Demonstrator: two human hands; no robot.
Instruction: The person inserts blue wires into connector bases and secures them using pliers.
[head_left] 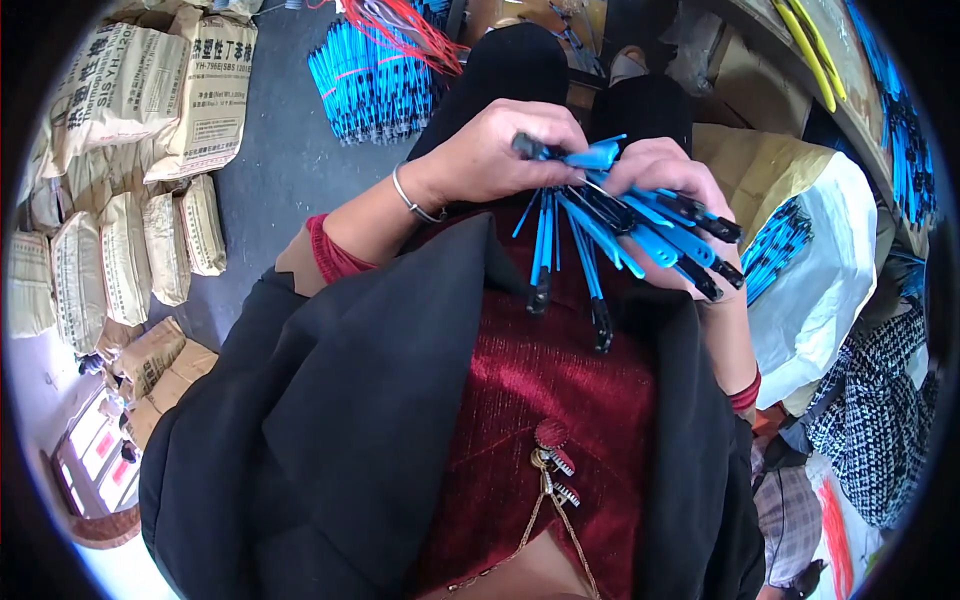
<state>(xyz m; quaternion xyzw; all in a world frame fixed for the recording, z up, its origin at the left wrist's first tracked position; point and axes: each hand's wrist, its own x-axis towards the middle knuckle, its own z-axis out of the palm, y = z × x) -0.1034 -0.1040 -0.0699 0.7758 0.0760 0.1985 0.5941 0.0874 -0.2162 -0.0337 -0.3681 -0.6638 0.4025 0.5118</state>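
Observation:
In front of my chest, above my lap, my right hand (672,185) is closed around a loose bunch of blue strips with black ends (610,235). The strips fan out below and to the right of the fingers, several pointing down over the dark red top. My left hand (520,150) meets the bunch from the left, its fingers closed on a blue strip with a black end (592,157) that lies across the top. Part of the left fingertips is hidden by the strips.
Upright bundles of similar blue strips (375,85) stand on the floor at the far left, red and purple cords (405,30) beside them. A white sack (825,270) holding more strips is at the right. Paper sacks (215,95) are stacked at the left. A bench (850,85) borders the right.

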